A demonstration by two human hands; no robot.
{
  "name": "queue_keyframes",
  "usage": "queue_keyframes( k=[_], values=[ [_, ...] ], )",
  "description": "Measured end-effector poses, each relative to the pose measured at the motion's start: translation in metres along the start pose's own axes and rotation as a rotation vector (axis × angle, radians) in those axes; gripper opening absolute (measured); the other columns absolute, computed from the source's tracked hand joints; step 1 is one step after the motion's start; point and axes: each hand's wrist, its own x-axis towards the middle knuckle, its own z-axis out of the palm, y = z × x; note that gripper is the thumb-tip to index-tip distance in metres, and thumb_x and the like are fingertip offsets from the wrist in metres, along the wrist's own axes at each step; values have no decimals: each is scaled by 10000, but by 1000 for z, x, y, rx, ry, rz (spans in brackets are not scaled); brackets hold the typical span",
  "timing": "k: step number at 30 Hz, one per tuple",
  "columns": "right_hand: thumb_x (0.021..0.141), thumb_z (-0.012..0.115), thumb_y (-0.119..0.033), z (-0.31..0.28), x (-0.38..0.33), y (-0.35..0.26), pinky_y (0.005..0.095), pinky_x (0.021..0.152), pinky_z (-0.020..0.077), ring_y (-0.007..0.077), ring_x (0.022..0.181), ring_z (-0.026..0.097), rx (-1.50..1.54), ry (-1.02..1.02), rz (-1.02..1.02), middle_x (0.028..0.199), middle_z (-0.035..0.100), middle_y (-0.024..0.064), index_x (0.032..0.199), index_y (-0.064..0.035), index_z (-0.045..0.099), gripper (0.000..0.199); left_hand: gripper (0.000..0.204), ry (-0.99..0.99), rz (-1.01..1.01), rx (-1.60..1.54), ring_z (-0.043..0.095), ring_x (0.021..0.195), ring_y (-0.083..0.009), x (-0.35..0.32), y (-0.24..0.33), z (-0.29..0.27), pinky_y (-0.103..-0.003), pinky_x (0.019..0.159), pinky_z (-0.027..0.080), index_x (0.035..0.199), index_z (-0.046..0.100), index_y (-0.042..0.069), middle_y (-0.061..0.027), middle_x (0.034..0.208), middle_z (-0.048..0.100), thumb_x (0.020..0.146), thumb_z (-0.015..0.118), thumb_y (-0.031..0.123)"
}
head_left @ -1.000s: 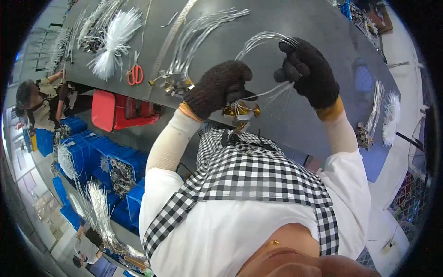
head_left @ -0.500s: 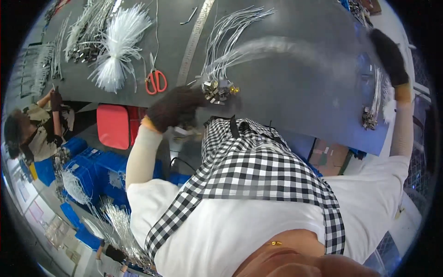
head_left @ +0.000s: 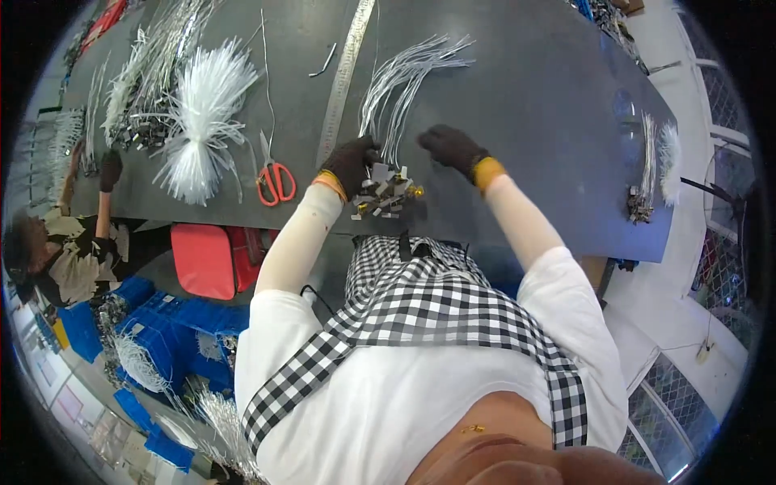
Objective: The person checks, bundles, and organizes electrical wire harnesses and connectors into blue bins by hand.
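Both hands lowered to tabletop [head_left: 517,97] near edge: left hand [head_left: 352,162] curled on wire bundle [head_left: 400,81] above metal tags [head_left: 386,194]; right hand [head_left: 449,147] loosely spread, empty. Bundle laid down; further bundles unsorted.

Red-handled scissors [head_left: 275,179] beside long metal ruler [head_left: 343,77]; white fibre bundle [head_left: 202,121] left; red stool [head_left: 204,259] below table edge.

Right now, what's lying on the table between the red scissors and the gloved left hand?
In the head view, only a long metal ruler crosses between the red scissors and the left hand.
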Motion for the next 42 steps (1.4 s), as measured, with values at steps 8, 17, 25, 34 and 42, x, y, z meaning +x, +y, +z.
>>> queue_keyframes(
  k=[8,17,25,34,42],
  values=[
    [866,580,-702,29,85,-45,463,1083,422,438,1260,575,433,-108,560,1313,596,341,1325,82,576,908,270,362,314,958,635,1079,-390,-32,33,8,-467,927,525,1229,609,37,-236,1183,646,971,568,103],
    [931,617,-526,-11,82,-93,421,957,509,376,1127,660,665,-24,788,1207,675,274,1291,-8,650,632,318,340,395,663,606,1053,-424,-19,2,44,-520,929,484,1137,652,-7,-266,1100,635,903,600,201],
    [953,667,-206,37,61,-56,341,892,549,212,957,682,1520,-149,790,1107,727,125,1191,26,688,334,404,208,259,806,562,1212,-415,-29,25,82,-488,1053,441,1318,580,16,-278,1338,546,949,603,178],
    [981,645,-219,-26,30,-56,438,907,582,272,889,699,2111,-6,704,966,709,122,1088,-7,694,243,376,615,146,214,565,1254,-400,-78,-4,22,-448,1049,469,1307,592,5,-227,1404,553,960,572,147],
    [963,686,-201,-50,17,-62,417,926,552,214,843,639,2312,303,485,872,609,44,1142,-65,650,228,551,416,105,-209,503,1333,-286,-48,5,77,-396,1104,420,1517,393,5,-162,1464,514,1053,493,284]
  ],
)
